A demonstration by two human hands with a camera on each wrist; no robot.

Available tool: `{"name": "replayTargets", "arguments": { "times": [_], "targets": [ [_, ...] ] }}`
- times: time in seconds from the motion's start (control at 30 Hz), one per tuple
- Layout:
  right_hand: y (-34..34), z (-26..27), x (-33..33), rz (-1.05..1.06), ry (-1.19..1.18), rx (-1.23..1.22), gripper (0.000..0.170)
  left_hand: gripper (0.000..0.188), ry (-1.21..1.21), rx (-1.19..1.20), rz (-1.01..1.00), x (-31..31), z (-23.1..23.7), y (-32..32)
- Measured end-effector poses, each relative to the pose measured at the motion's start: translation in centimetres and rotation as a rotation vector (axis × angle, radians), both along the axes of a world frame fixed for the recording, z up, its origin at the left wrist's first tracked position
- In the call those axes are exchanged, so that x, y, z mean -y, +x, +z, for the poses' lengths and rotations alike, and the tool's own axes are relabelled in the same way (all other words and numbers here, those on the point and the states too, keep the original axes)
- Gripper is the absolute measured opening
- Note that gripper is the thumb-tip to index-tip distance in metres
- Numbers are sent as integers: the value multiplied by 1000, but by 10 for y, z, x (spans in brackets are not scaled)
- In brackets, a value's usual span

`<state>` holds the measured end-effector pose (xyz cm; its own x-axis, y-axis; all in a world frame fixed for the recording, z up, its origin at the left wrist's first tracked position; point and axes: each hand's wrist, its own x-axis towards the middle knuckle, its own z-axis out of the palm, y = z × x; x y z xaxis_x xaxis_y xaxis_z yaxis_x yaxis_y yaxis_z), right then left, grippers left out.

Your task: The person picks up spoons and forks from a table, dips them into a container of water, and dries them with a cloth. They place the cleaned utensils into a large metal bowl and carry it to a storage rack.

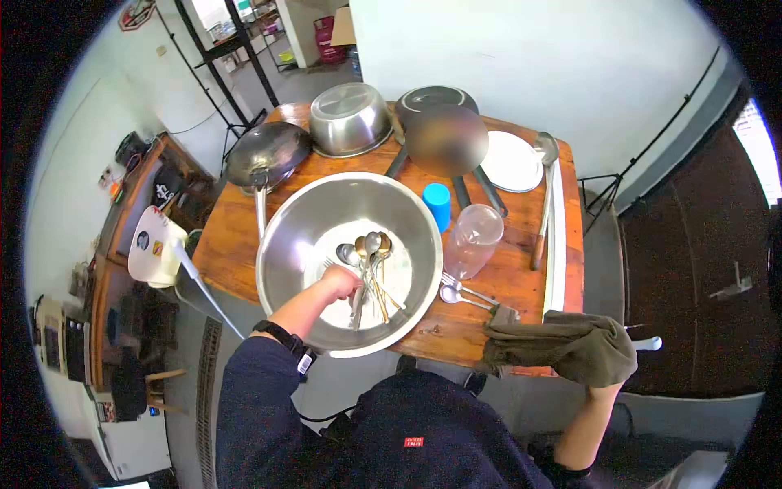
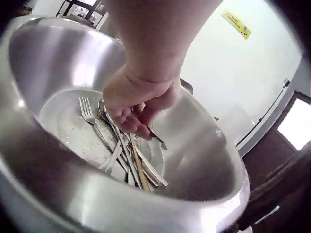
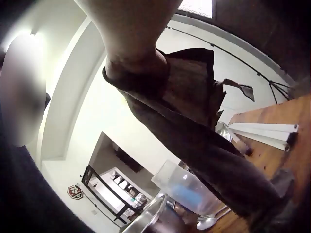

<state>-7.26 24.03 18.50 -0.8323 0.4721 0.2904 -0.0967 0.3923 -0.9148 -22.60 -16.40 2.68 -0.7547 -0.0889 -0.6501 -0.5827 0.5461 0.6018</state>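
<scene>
In the large steel basin [image 1: 281,220], the left hand [image 1: 340,283] reaches down among a pile of spoons and forks. The left wrist view shows that hand [image 2: 141,104] pinching the handle of one utensil [image 2: 159,141] above the forks and spoons [image 2: 138,167]. A dark olive cloth [image 1: 570,346] drapes over the right hand, whose fingers are hidden under it; only the wrist shows below. In the right wrist view the cloth [image 3: 194,145] hangs down toward the table. A spoon [image 1: 450,294] and a fork [image 1: 450,280] lie beside the basin, left of the cloth.
On the wooden table [image 1: 228,236] stand a wok [image 1: 273,151], a steel pot [image 1: 346,122], dark pans [image 1: 432,98], a white plate [image 1: 513,161], a blue cup [image 1: 437,204] and a clear plastic container [image 1: 475,239]. A ladle [image 1: 546,191] lies along the right side.
</scene>
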Motion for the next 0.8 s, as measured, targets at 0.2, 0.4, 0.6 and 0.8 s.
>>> {"name": "replayTargets", "arguments": {
  "times": [0.2, 0.4, 0.6, 0.8],
  "targets": [
    [12, -6, 0, -74, -2, 35, 26, 16, -74, 28, -141, 7, -20, -10],
    [8, 14, -8, -25, 101, 91, 26, 21, -56, 317, -193, -3, -4, -10],
    [3, 12, -43, 91, 82, 74, 29, 42, -39, 350, -136, -18, 28, -6],
    [1, 3, -86, 264, -29, 41, 29, 31, 109, -164, -69, -92, 153, 32]
  ]
}}
